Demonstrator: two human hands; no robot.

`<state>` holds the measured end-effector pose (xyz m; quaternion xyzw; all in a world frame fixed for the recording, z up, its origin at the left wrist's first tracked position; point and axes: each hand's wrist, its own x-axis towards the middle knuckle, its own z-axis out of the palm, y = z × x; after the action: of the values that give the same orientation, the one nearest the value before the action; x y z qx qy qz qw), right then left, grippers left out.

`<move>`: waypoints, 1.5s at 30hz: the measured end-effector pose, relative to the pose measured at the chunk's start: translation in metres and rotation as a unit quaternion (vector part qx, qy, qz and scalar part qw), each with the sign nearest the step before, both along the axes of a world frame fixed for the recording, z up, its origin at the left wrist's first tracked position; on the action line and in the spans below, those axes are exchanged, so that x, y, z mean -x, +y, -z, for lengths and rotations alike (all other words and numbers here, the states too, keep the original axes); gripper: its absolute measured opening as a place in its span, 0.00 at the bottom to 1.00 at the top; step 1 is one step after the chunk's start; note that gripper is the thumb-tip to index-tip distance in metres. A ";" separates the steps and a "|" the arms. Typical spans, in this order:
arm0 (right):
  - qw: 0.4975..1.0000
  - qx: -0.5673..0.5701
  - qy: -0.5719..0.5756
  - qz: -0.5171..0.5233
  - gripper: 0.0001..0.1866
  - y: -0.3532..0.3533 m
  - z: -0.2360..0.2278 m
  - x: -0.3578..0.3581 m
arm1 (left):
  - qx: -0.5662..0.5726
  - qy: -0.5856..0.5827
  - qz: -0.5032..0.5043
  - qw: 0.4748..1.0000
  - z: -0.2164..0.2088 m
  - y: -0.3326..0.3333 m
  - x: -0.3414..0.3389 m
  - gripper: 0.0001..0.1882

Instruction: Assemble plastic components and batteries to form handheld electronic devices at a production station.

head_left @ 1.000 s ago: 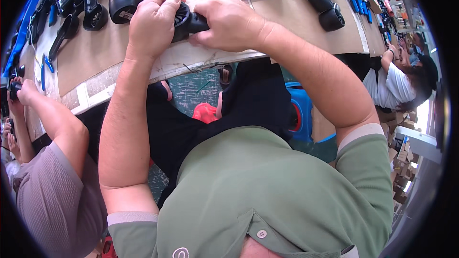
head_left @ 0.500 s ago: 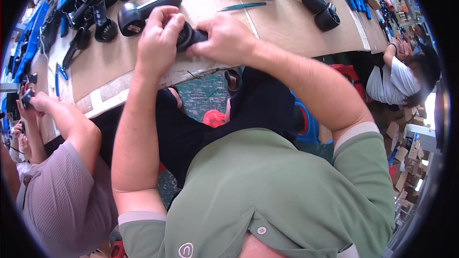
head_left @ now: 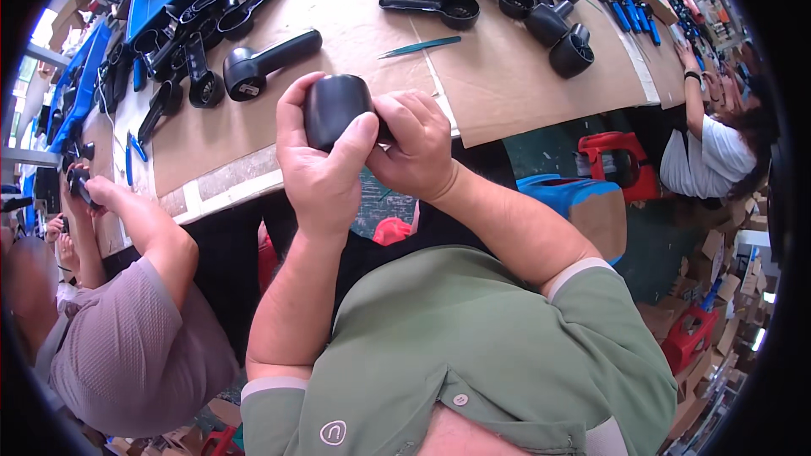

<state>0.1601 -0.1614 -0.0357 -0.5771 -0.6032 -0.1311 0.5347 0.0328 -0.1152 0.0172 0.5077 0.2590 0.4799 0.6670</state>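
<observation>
The left hand (head_left: 323, 176) squeezes the black part (head_left: 336, 105) between its fingers and thumb. The right hand (head_left: 416, 150) curls beside it; I can't tell its grip. Probably the turning step; next needs steady left fingers.

The bare left hand (head_left: 325, 156) is cupped, its thumb slanting up and rightward; the bare right hand (head_left: 420, 142) sits close beside it, fingers curled inward. Both elbows bend — left forearm (head_left: 297, 300) steep, right forearm (head_left: 511, 224) slanting leftward.
</observation>
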 end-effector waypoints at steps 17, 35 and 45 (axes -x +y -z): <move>0.672 0.475 0.502 -0.266 0.09 -0.039 -0.054 -0.013 | 0.252 -0.197 0.139 0.937 0.047 0.046 0.025 0.23; 0.823 0.466 0.262 -0.195 0.14 -0.034 -0.043 -0.005 | 0.189 -0.102 0.080 0.973 0.020 0.035 0.011 0.21; 0.983 0.056 0.088 -0.153 0.30 -0.002 -0.018 -0.006 | 0.185 0.026 -0.063 0.980 -0.009 0.010 0.003 0.20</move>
<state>0.1661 -0.1629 -0.0175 -0.5159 -0.6415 0.0374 0.5666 0.0298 -0.1051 0.0265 0.3701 0.3918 0.4513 0.7112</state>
